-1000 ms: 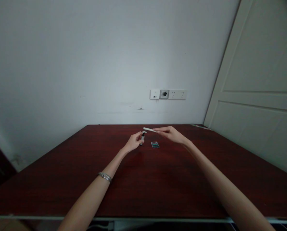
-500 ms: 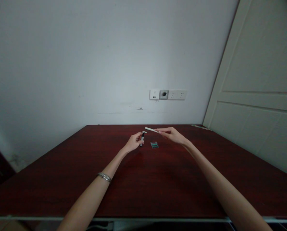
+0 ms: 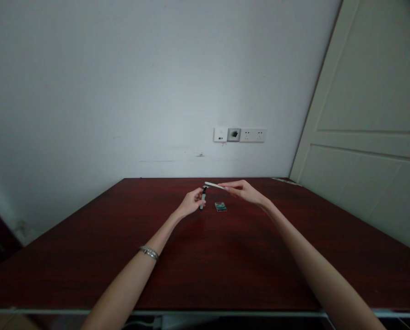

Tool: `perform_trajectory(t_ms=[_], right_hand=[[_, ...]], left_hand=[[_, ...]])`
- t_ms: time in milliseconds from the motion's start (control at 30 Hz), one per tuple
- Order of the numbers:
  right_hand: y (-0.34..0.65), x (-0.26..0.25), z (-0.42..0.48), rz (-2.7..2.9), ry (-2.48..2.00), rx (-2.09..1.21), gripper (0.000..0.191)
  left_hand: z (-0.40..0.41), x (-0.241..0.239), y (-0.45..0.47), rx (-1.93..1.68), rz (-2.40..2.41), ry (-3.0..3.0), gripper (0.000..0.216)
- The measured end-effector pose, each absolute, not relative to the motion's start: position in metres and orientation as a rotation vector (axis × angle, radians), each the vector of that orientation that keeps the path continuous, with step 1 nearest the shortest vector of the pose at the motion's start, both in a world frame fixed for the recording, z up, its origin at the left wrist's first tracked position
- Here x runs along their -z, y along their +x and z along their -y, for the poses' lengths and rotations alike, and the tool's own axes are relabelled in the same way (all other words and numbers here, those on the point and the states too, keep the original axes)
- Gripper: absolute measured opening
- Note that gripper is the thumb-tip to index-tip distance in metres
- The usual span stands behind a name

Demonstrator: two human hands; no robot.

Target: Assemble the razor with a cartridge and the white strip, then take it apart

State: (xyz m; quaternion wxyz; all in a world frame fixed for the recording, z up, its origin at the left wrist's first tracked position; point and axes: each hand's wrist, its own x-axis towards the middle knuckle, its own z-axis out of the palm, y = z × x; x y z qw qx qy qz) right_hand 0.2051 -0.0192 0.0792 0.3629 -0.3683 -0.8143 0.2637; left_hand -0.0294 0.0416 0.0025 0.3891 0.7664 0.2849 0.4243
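Observation:
My left hand (image 3: 191, 202) is closed around the handle of a razor (image 3: 203, 200), grey and black with a T-shaped head at its top. The razor stands nearly upright above the table. Between the fingertips of my right hand (image 3: 245, 191) is a slim white stick (image 3: 213, 184), pinched at its right end. Its free left end lies over the razor's head; whether they touch I cannot tell. Below and between the hands, a small clear case (image 3: 221, 207) with something teal inside rests on the table.
The dark red wooden table (image 3: 225, 270) reaches back to a pale wall (image 3: 122, 91). Sockets and wall plates (image 3: 239, 135) are mounted above its back edge. A light panelled door (image 3: 369, 114) stands at the right. A thin pale strip (image 3: 286, 181) lies at the back right corner.
My right hand has moved slightly left, bringing the white stick's free end over the razor's head. The left hand and the clear case are practically unmoved.

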Motion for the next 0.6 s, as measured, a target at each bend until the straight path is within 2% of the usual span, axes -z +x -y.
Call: perform_trajectory(t_ms=[200, 600], right_hand=[[0.203, -0.071, 0.015, 2.016, -0.972, -0.503, 0.043], [0.196, -0.077, -0.001, 2.225, -1.040, 0.023, 0.030]], left_hand=[[-0.038, -0.007, -0.028, -1.069, -0.766, 1.860, 0.025], [-0.027, -0.017, -0.023, -0.970, -0.871, 1.738, 0.021]])
